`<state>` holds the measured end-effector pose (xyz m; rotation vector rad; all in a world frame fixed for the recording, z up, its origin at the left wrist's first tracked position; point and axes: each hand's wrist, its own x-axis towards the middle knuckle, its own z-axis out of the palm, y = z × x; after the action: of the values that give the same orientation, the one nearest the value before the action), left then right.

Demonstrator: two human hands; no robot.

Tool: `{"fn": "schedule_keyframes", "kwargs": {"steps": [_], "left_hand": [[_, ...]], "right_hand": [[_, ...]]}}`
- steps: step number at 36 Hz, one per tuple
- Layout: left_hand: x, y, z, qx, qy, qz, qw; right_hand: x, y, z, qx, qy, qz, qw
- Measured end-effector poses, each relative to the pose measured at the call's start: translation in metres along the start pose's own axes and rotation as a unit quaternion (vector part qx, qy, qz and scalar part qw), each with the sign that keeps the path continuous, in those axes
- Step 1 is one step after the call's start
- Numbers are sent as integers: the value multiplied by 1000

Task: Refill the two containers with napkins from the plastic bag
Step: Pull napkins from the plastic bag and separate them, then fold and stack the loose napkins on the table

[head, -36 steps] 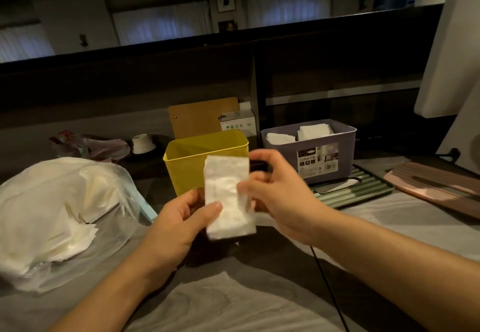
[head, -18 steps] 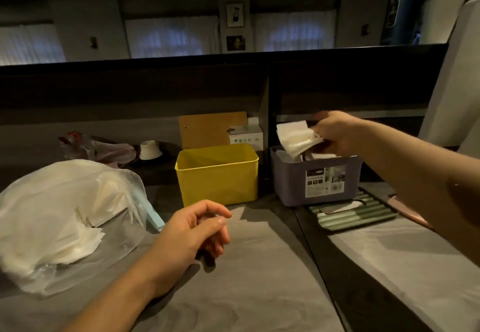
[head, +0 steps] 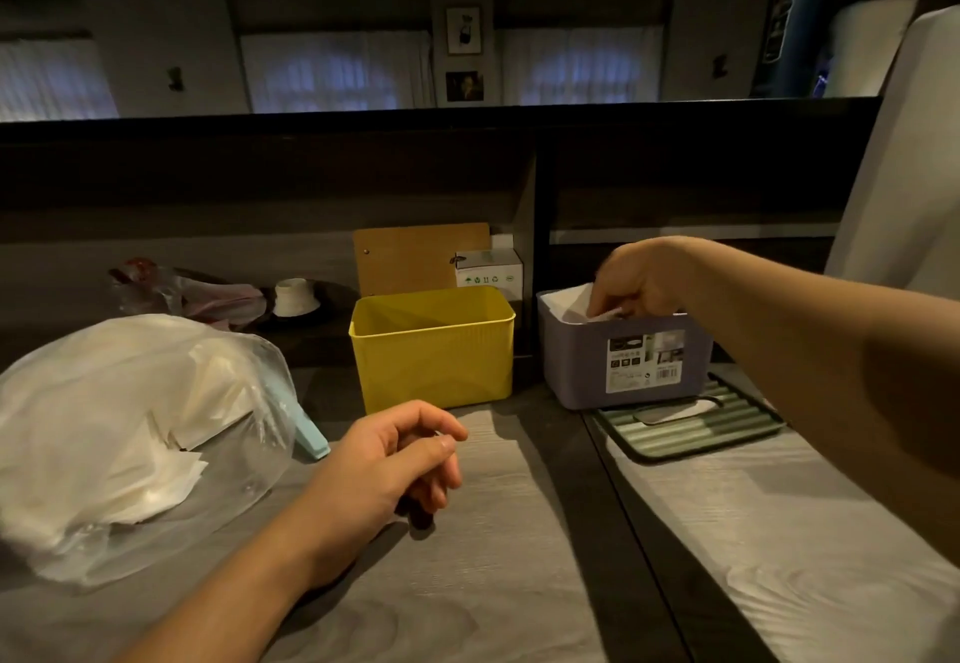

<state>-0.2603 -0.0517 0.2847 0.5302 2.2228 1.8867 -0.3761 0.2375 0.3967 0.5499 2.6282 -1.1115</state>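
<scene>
Right hand [head: 636, 282] fingertips hidden inside lilac plastic container [head: 576, 356]; grip on white paper napkins [head: 571, 301] unclear; label print illegible.

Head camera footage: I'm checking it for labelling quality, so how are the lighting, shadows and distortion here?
Head view: dim, warm light; the left hand casts a dark shadow on the table; the wide angle bows the ledge; the purple container interior is murky, so whether the right hand grips the napkins is unclear.
</scene>
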Motion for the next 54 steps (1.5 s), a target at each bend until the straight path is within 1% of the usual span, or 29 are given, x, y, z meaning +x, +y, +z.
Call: {"fn": "schedule_keyframes", "kwargs": {"steps": [3, 6, 11, 14, 15, 17, 18, 19, 21, 24, 27, 29, 31, 33, 35, 39, 41, 44, 47, 49, 52, 54], "left_hand": [[1, -1, 0, 2, 1, 6, 1000], [3, -3, 0, 1, 0, 6, 1000], [2, 1, 3, -3, 1, 19, 1000], [-1, 5, 5, 9, 1, 21, 1000], [-2, 5, 5, 11, 5, 22, 1000], [-4, 5, 4, 23, 24, 30, 999], [-5, 4, 4, 31, 37, 35, 998], [-6, 3, 3, 38, 51, 42, 997], [-7, 0, 2, 52, 83, 53, 994], [-11, -4, -6, 116, 126, 64, 983], [-24, -4, -25, 209, 142, 76, 965], [-38, -4, -42, 282, 153, 87, 943], [-54, -5, -61, 345, 171, 75, 920], [-71, -4, -83, 423, 181, 46, 887], [-88, -5, -104, 461, 193, 30, 866], [-111, -16, -133, 504, 240, 65, 827], [-115, -22, -140, 508, 253, 48, 822], [-115, -24, -141, 502, 259, 8, 825], [-113, -22, -141, 521, 260, -32, 813], [-113, -21, -142, 522, 266, -58, 808], [-114, -20, -143, 503, 271, -76, 817], [-114, -20, -144, 487, 274, -79, 826]], "right_hand": [[2, -5, 6, -91, 45, -22, 995], [-1, -10, 12, -174, 73, -47, 981], [-1, -14, 14, -282, 112, -78, 950], [-7, -19, 12, -316, 126, -89, 936], [-13, -22, 13, -340, 147, -107, 923], [-28, -34, 17, -387, 236, -177, 874], [-36, -41, 21, -390, 273, -222, 851], [-45, -48, 25, -374, 290, -264, 840], [-69, -60, 42, -310, 266, -357, 840], [-112, -75, 79, -237, 164, -468, 836], [-144, -84, 119, -230, 24, -513, 827], [-153, -88, 145, -239, -28, -521, 819], [-156, -92, 169, -241, -50, -518, 819], [-152, -97, 193, -221, -72, -504, 832], [-146, -102, 218, -209, -82, -482, 847], [-133, -113, 262, -169, -88, -425, 885], [-131, -118, 276, -141, -97, -401, 900], [-132, -125, 294, -111, -113, -382, 911], [-133, -134, 305, -91, -117, -355, 923], [-136, -142, 309, -125, -121, -349, 921], [-141, -155, 314, -172, -116, -335, 919], [-140, -162, 317, -162, -124, -317, 926]]}}
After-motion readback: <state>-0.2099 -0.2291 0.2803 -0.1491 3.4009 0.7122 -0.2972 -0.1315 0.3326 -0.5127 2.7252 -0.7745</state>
